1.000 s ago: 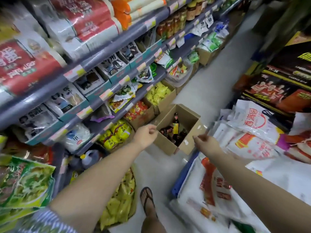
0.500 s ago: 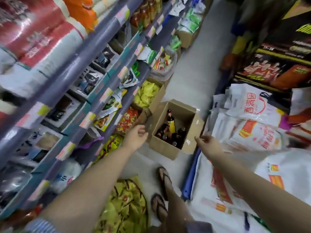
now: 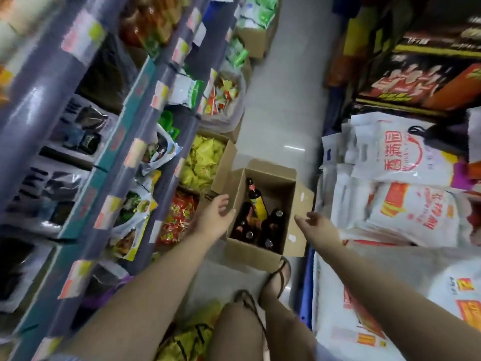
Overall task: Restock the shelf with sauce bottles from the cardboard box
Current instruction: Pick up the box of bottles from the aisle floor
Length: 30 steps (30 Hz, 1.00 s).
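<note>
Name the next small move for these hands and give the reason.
Probably lower the left hand into the open cardboard box and grasp the tall yellow-labelled bottle: both hands are empty, the right hand hovers at the other side, and that neck stands clear.

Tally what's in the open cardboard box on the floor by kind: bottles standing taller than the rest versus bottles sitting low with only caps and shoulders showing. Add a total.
In the cardboard box:
Tall bottle with yellow label: 1
Low dark bottles: about 5 visible; blur and shadow may hide more
Total: about 6 bottles
Neither the left hand nor the right hand holds one.
</note>
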### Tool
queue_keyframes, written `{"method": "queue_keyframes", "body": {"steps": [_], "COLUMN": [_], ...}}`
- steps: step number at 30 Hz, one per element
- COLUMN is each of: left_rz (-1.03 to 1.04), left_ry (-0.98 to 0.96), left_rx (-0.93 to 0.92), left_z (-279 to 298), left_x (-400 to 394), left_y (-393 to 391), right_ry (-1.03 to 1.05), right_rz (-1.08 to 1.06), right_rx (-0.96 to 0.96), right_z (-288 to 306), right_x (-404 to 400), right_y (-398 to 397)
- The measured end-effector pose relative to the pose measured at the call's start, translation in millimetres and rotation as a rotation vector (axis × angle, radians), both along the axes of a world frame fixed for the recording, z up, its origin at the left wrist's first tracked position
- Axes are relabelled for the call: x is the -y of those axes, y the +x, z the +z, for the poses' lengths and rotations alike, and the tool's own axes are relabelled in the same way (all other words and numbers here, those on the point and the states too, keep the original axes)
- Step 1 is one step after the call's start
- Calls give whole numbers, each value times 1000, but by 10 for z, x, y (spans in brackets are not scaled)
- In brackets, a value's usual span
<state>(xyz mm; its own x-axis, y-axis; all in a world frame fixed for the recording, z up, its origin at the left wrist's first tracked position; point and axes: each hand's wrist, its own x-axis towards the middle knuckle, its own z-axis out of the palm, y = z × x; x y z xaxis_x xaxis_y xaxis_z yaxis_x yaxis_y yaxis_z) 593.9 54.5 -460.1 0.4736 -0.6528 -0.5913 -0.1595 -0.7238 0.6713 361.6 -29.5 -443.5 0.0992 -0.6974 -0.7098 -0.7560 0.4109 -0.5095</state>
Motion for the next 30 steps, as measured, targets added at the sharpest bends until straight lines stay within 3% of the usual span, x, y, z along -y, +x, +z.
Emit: {"method": "queue_keyframes", "body": {"steps": [8, 13, 18, 24, 30], "left_rz": [5, -116, -167, -379, -397], "left_ry": [14, 21, 77, 93, 57], "left_rx": [2, 149, 120, 55, -140], "left_z": [-1228, -2056, -2785, -3344, -3535], "left_x": [583, 740, 820, 683, 688], "left_y": [196, 354, 509, 576, 641], "right_ry": [-29, -100, -135, -153, -178], "right_rz": [-95, -149, -280, -255, -226], "right_rx": [-52, -82, -75, 9, 21], "right_z": [-1222, -2221, -3028, -3462, -3606], "right_x": [338, 449, 514, 340, 351], "right_y": [235, 350, 389, 396, 269]}}
